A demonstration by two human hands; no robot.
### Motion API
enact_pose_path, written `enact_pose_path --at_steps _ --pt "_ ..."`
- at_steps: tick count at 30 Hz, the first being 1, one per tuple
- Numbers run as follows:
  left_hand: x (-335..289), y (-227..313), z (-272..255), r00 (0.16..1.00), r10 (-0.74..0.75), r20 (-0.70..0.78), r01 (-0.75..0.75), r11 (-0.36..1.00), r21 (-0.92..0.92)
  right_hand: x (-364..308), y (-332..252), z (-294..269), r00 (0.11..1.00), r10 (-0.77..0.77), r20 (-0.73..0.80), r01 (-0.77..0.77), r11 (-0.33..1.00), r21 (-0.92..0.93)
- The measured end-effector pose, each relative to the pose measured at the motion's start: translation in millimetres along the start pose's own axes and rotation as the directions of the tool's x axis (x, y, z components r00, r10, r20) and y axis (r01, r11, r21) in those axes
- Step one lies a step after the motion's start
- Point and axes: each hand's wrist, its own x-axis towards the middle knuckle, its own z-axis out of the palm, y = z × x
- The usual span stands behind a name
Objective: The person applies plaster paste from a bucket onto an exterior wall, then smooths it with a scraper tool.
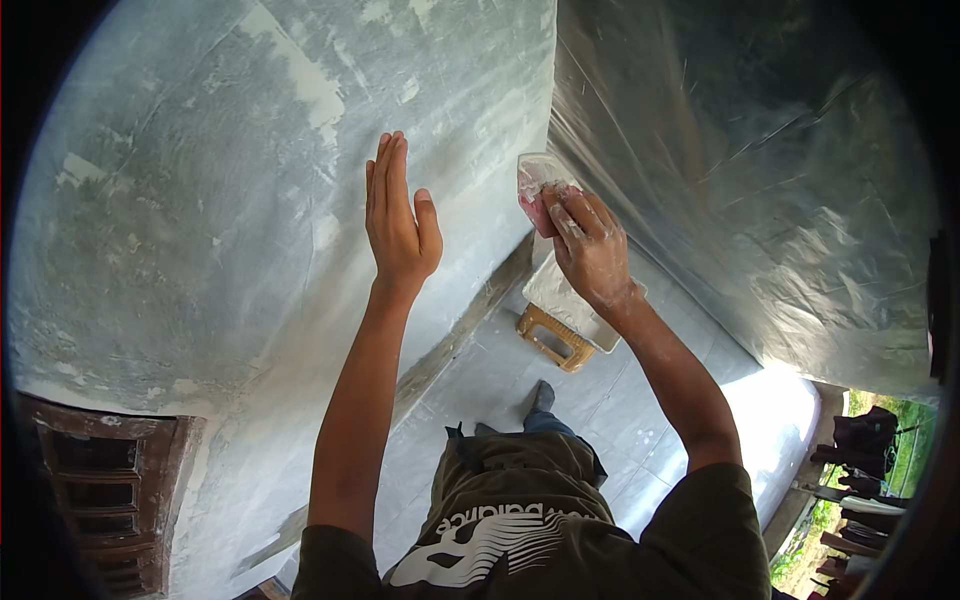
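My left hand (402, 215) is raised against the grey-white patched wall (250, 200), its fingers stretched out; whether the palm touches the surface I cannot tell. Near the wall's right edge, my right hand (592, 240) grips a flat putty scraper (533, 190), pinkish with whitish paste smeared over it. White paste also marks the fingers of that hand. Partly hidden below my right hand is a white tray (572, 298) coated with pale paste. It rests on a yellow plastic stool (555, 345) standing on the floor.
Shiny plastic sheeting (760, 200) hangs along the right side, meeting the wall at a corner. Grey tiles (620, 400) cover the floor around my feet. A brown wooden shutter or window frame (110, 480) sits lower left. Dark items hang (865, 445) by the bright opening at lower right.
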Motion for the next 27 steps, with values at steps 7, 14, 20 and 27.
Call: enact_pose_path --at_steps 7,14,20,27 --pt "-94.8 26.8 132.8 0.922 -0.126 0.366 0.19 0.971 -0.144 -135.1 82.0 33.8 0.879 0.429 0.206 -0.427 0.902 -0.058" --pt "-182.0 33.4 205.2 0.748 -0.147 0.647 0.312 0.939 -0.147 -277.2 110.4 80.0 0.501 0.786 0.362 -0.784 0.59 -0.195" --pt "-247.8 17.2 245.2 0.615 -0.126 0.778 0.362 0.922 -0.136 -362.1 90.8 138.0 0.326 0.849 0.415 -0.86 0.449 -0.242" --pt "-310.8 8.7 262.8 0.484 -0.076 0.872 0.431 0.887 -0.162 -411.4 59.5 206.2 0.217 0.819 0.531 -0.822 0.447 -0.352"
